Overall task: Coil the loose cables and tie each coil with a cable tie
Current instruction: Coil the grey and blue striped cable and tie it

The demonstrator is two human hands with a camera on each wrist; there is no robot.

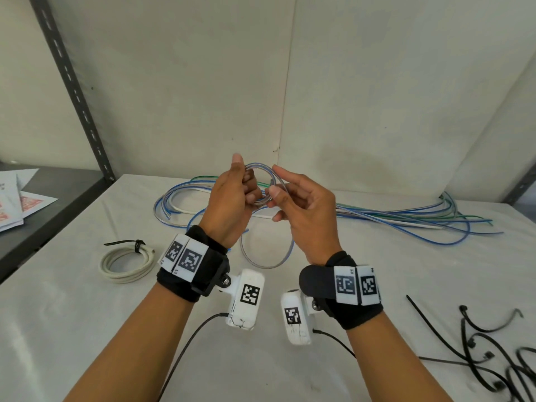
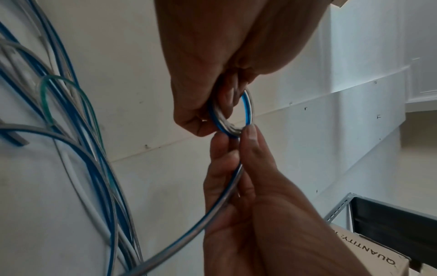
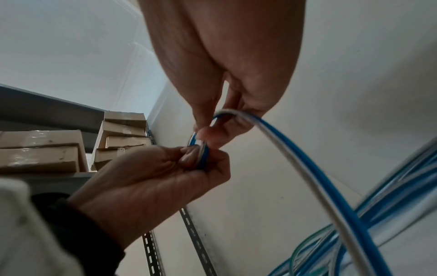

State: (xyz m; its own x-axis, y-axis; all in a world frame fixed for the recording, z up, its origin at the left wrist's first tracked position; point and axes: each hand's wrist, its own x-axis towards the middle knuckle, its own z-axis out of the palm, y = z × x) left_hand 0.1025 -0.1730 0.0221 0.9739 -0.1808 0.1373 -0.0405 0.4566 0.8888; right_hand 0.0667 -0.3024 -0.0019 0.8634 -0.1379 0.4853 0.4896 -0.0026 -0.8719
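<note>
A small coil of blue-and-clear striped cable [image 1: 261,169] is held up above the table. My left hand [image 1: 246,181] grips its loops, thumb pointing up. In the left wrist view the coil [image 2: 248,104] sits in the curled fingers. My right hand [image 1: 275,182] pinches the cable's strand beside the coil between thumb and forefinger. From there the strand [image 3: 307,168] trails down to a slack loop [image 1: 266,264] on the table. A white cable coil [image 1: 126,264], bound by a black cable tie [image 1: 137,245], lies at the left. Loose black cable ties [image 1: 478,343] lie at the right.
A tangle of loose blue, green and white cables [image 1: 406,216] spreads along the back of the white table [image 1: 87,314], near the wall. A dark shelf with papers [image 1: 17,198] and a slotted metal post [image 1: 72,82] stand at the left. Cardboard boxes [image 3: 40,149] fill a shelf beyond.
</note>
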